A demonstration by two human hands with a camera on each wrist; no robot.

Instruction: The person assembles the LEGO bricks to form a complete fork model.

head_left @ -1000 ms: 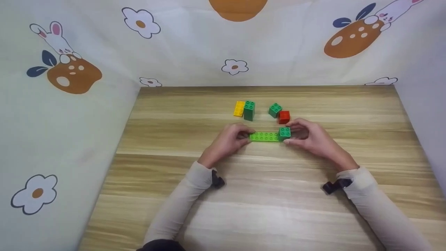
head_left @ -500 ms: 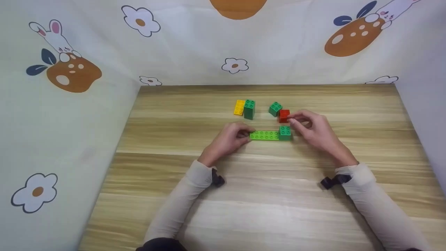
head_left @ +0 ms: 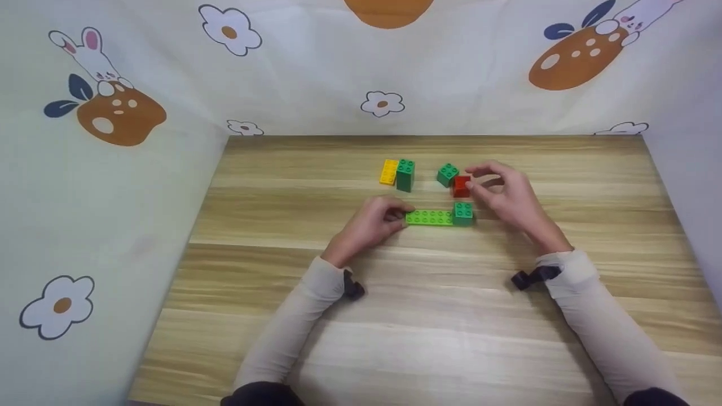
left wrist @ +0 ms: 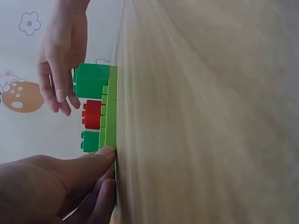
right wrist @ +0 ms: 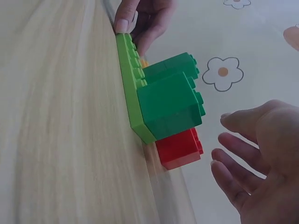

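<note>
The left sleeve (head_left: 290,316) and right sleeve (head_left: 606,327) are pale beige and creased. Each cuff (head_left: 576,269) carries a compact black unit (head_left: 535,277). Black material (head_left: 262,395) shows at both sleeves' lower ends.

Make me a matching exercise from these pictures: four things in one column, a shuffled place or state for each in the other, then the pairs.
Things:
1. Lime plate
2. Yellow plate
3. Red brick
4. Right hand

Places or states:
A. Holding nothing
B. Beside the small loose green brick
C. Pinched by the left hand
D. Just left of the tall brick

Pairs: 1-C, 2-D, 3-B, 4-A.
</note>
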